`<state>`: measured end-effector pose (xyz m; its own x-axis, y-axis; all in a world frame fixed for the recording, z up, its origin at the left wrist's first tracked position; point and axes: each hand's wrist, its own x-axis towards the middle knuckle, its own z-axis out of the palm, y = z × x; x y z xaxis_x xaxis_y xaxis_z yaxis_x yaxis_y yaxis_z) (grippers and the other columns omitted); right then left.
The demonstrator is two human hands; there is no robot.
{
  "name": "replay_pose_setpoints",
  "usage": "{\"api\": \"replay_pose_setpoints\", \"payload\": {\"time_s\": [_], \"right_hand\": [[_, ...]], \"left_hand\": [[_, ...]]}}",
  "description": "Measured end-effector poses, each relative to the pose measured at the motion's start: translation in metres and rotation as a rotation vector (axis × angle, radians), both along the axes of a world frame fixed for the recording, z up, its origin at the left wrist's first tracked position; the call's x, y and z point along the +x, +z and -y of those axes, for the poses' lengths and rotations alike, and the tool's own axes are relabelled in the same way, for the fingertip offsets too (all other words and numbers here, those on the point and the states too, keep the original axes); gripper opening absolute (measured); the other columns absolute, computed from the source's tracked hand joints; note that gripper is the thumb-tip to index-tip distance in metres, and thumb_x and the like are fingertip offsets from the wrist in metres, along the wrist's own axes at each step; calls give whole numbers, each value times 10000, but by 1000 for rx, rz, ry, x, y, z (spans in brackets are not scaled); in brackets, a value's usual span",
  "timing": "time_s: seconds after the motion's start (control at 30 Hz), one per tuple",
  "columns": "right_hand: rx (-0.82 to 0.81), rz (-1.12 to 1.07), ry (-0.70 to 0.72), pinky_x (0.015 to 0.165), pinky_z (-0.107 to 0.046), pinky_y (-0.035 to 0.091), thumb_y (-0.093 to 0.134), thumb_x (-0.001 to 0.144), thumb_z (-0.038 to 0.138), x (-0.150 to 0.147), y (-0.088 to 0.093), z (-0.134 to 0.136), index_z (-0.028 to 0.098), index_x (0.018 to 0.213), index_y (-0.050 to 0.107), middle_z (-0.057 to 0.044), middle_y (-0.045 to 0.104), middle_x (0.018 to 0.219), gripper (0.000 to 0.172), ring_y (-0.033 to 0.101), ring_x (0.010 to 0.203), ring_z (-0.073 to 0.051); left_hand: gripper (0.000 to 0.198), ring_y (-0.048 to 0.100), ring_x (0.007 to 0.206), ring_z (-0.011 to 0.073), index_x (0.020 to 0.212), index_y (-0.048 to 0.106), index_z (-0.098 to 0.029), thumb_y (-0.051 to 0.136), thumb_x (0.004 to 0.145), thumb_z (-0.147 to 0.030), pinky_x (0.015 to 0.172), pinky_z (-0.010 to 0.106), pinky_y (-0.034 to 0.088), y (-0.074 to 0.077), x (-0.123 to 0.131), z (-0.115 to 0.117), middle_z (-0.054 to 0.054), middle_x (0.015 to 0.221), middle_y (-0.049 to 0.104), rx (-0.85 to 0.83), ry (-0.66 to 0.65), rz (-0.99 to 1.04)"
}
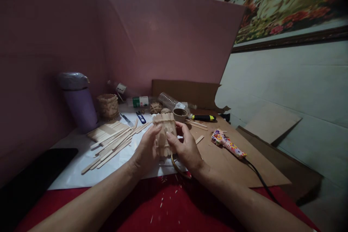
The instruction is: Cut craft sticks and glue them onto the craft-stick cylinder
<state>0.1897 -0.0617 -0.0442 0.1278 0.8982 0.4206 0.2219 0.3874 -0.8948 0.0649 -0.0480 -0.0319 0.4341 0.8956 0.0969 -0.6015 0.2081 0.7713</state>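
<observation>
Between my two hands is a small cup made of upright wooden craft sticks (pixel 164 134), with twine-like bands near its top and bottom. My left hand (pixel 146 145) grips its left side, thumb on the front. On the right side, my right hand (pixel 187 148) holds it too, thumb pressed on the front face and fingers curled behind. The backs of the fingers' grip are hidden by the cup. Left of my hands lies a spread pile of loose craft sticks (pixel 114 148) on white paper (pixel 70 174).
A floral glue gun (pixel 228 144) with a black cord lies on cardboard (pixel 261 170) at right. Behind are a brown cup (pixel 179 115), a yellow-black cutter (pixel 203 117), twine balls (pixel 156 107), plastic bottles (pixel 170 100), a finished-looking stick pot (pixel 108 106) and a purple tumbler (pixel 80 108).
</observation>
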Motion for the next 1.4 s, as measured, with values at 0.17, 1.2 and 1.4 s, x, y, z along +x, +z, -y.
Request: {"api": "replay_pose_setpoints", "payload": {"time_s": [0.17, 1.2, 1.4], "right_hand": [[0, 16, -19, 848, -401, 509, 621, 817, 443, -1, 1, 2, 187, 1178, 535, -99, 677, 1076, 452, 639, 969, -241], [-21, -17, -20, 832, -399, 517, 643, 785, 421, 1, -1, -3, 197, 1135, 561, -92, 694, 1060, 424, 653, 954, -243], [-14, 7, -12, 838, -412, 515, 635, 782, 446, 2, 2, -1, 172, 1134, 558, -123, 684, 1084, 453, 646, 975, -261]], "left_hand": [[465, 689, 860, 249, 1201, 603, -170, 679, 796, -386, 726, 355, 551, -1, 2, -3, 117, 1042, 710, 9, 51, -57], [476, 695, 824, 274, 1169, 630, -161, 679, 743, -367, 698, 376, 549, -2, 4, -1, 107, 963, 731, -22, 65, -45], [461, 696, 829, 267, 1172, 616, -167, 693, 755, -348, 718, 380, 546, -3, 4, -1, 106, 995, 725, -22, 72, -52]]}}
